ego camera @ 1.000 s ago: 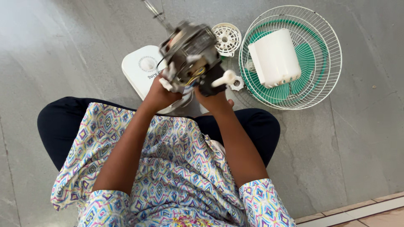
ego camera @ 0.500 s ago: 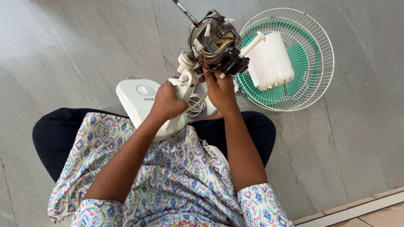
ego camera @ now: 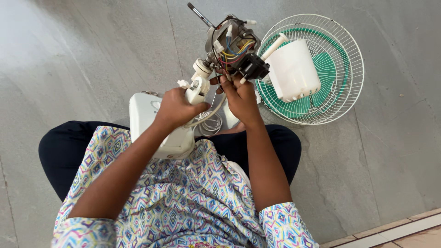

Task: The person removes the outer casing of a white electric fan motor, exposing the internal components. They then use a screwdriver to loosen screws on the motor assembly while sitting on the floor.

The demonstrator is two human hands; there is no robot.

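Hands [ego camera: 209, 103] have tilted fan motor [ego camera: 232, 46] slightly further upward.

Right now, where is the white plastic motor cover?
In the head view, the white plastic motor cover lies upper right, on the round white wire grille, just right of the bare fan motor.

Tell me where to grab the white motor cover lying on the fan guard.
Probably best across the white motor cover's broad smooth sides, coming from above: it lies on its side atop the wire fan guard, slotted end nearest the person, with nothing above it.
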